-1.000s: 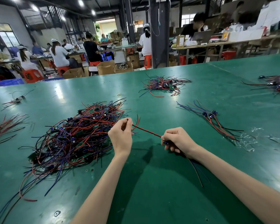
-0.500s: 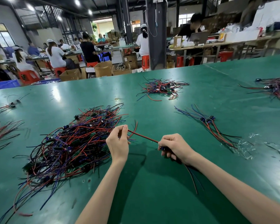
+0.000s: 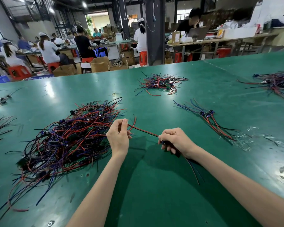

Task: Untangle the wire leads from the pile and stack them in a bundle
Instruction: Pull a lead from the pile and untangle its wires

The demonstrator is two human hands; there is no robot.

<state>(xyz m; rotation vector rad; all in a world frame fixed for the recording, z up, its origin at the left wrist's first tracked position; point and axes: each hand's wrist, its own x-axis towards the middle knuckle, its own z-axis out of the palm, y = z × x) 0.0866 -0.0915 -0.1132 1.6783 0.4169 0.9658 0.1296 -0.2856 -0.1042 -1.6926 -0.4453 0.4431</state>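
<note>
Wire sorting at a green table (image 3: 154, 194): a person's left hand (image 3: 117, 136) and right hand (image 3: 175, 140) hold one lead (image 3: 144, 131) stretched straight between them, just above the surface. The left fingers (image 3: 124, 124) pinch the red-and-black lead near its far end, thumb against forefinger, and its short free tips curl upward just past them. The right fingers (image 3: 166, 134) are curled round the lead at a small blue part that shows beneath the knuckles. Dark tails run out below that wrist and lie on the table beside the forearm.

The left hand sits at the right edge of the pile (image 3: 69, 138), a tangle of red, blue and black leads with small green boards among them. Whether the held lead touches the pile cannot be told.

To the right, well apart from both hands, a bundle (image 3: 210, 118) of a few leads lies with its blue parts together, its red ends reaching crumpled clear film (image 3: 243, 140). A smaller heap (image 3: 159, 82) lies farther back, and another (image 3: 275, 82) is at the right edge. Seated workers (image 3: 47, 48) fill the benches beyond.
</note>
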